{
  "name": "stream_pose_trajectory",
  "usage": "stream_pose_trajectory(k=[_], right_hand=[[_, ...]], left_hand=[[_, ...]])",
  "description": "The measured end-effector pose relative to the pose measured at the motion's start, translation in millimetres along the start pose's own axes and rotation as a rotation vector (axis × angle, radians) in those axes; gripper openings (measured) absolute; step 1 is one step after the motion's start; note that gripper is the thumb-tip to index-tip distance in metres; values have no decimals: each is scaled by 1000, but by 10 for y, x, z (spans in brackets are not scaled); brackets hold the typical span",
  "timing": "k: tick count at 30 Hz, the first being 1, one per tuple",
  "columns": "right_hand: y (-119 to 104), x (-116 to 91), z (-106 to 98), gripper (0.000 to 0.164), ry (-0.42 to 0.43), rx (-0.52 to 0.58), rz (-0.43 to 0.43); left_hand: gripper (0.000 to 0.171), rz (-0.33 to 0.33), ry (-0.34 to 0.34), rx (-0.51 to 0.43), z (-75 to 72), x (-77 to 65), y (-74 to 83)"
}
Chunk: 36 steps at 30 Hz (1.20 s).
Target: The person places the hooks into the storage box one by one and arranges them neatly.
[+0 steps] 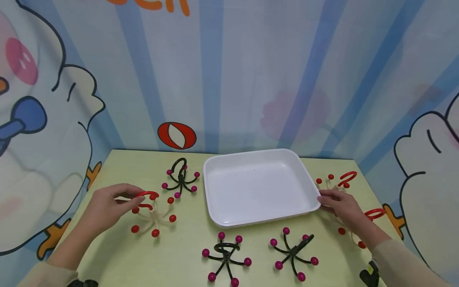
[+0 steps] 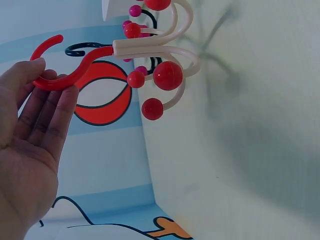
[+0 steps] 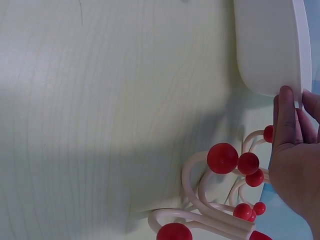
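My left hand (image 1: 107,205) pinches the curled red handle of a head massager (image 2: 120,47) with cream legs and red ball tips. Its legs point down toward the table, and in the left wrist view its shadow falls apart from it. A white rectangular tray (image 1: 258,187) lies at the table's back middle, slightly turned. At the tray's right front corner my right hand (image 1: 338,205) pinches the rim between thumb and fingers. Two more red-and-cream head massagers, one behind (image 1: 331,176) and one in front (image 1: 342,230), stand near that hand, partly hidden by it and the forearm.
Three black head massagers with magenta ball tips stand on the pale table (image 1: 118,255): one left of the tray (image 1: 181,179), one at front middle (image 1: 226,257), one at front right (image 1: 294,251). A cartoon-printed backdrop (image 1: 236,79) rises behind and beside the table.
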State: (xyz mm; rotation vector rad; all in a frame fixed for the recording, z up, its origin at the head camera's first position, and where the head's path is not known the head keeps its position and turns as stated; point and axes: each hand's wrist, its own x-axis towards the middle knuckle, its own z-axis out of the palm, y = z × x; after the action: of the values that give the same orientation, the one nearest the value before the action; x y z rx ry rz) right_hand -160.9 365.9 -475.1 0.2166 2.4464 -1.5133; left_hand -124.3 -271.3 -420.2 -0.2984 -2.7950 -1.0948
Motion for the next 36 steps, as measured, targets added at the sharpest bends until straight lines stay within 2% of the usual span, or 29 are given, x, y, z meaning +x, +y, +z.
stream_pose_trajectory(k=[9, 18, 27, 36], right_hand=[[-5, 11, 0, 62, 2, 29, 1], [7, 16, -13, 62, 7, 12, 5], [35, 20, -8, 61, 10, 16, 17], [33, 11, 9, 62, 10, 35, 5]], left_hand=[[15, 51, 6, -11, -118, 158, 250], [19, 69, -27, -18, -177, 399, 709], [22, 89, -72, -42, -15, 718, 1066], [19, 173, -60, -79, 231, 994, 1199]])
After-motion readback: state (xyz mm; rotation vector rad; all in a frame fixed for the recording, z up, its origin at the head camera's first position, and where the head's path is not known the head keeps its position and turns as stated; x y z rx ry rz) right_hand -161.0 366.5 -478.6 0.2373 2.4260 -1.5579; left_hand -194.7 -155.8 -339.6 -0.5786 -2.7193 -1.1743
